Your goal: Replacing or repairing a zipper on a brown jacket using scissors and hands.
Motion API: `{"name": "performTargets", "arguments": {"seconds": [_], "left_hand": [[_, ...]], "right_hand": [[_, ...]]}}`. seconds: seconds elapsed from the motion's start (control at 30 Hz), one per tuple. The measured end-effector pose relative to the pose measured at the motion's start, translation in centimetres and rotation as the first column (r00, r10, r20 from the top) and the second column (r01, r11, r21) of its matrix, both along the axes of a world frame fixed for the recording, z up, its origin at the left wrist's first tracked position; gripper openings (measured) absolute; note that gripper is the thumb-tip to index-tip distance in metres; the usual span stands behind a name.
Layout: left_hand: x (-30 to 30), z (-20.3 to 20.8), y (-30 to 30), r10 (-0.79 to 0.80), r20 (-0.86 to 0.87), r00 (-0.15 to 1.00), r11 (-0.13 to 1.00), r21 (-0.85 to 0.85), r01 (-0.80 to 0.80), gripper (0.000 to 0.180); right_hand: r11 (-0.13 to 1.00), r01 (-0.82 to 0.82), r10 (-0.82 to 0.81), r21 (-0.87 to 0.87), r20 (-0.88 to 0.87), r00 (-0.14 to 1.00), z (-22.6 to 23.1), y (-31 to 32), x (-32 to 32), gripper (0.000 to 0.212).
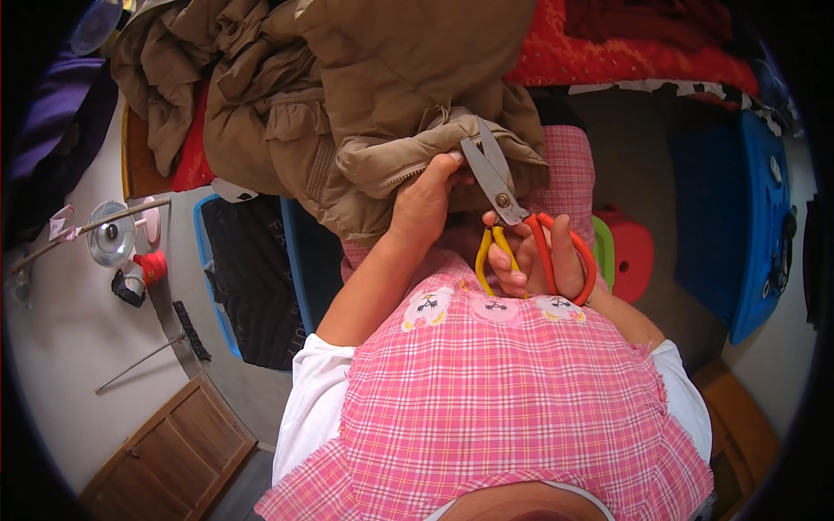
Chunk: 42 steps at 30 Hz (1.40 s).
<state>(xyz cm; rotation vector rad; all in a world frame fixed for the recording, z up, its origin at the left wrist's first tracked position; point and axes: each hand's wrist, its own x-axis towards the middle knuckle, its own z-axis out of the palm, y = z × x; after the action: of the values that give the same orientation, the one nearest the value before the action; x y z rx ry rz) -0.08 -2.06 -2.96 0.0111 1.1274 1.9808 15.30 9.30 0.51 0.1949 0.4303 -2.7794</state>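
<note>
A brown jacket (417,82) with a zipper (407,176) is spread in front of me. My left hand (423,201) is closed on its folded edge, thumb on top beside the zipper teeth. In my right hand (565,265) is a pair of scissors (502,195) with red handles. The blades are slightly apart and point up over the jacket edge, close to my left thumb. The same hand also holds a small yellow-handled tool (484,259), which looks like pliers; its head is mostly hidden. Loose threads stick up from the fabric near the blade tips.
Red patterned cloth (621,52) covers the surface under the jacket. A blue-rimmed bin (208,286) with black fabric stands on the left. A red stool (630,252), a green edge (601,256) and a blue table (738,234) are on the right. A fan (111,233) is at far left.
</note>
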Motion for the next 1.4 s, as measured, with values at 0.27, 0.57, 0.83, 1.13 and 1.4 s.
{"name": "performTargets", "arguments": {"seconds": [0.27,0.57,0.83,1.13,1.4], "left_hand": [[1.2,3.4,-1.9,-0.094,-0.194,0.976,0.956,-0.291,0.034,0.023],[-0.1,3.1,-2.5,-0.051,-0.232,0.971,0.975,-0.22,-0.001,0.024],[0.0,1.0,-1.3,0.08,0.094,0.992,0.995,0.046,-0.085,0.023],[0.1,0.3,-0.8,0.026,0.023,0.999,0.998,0.064,-0.027,0.024],[0.0,1.1,0.2,-0.013,-0.046,0.999,1.0,-0.027,0.011,0.034]], "right_hand": [[0.995,0.026,-0.04,0.098,0.141,0.989,1.3,-0.9,0.7,0.092],[0.972,-0.061,0.069,0.225,-0.026,0.997,0.5,0.4,-0.7,0.071],[0.991,-0.083,0.083,0.101,0.009,0.997,0.3,0.2,-0.9,0.073],[0.999,-0.054,0.054,-0.002,0.011,0.998,-0.3,0.4,-0.5,0.077],[0.997,-0.073,0.075,-0.036,0.047,0.996,-0.2,0.3,-0.7,0.079]]}}
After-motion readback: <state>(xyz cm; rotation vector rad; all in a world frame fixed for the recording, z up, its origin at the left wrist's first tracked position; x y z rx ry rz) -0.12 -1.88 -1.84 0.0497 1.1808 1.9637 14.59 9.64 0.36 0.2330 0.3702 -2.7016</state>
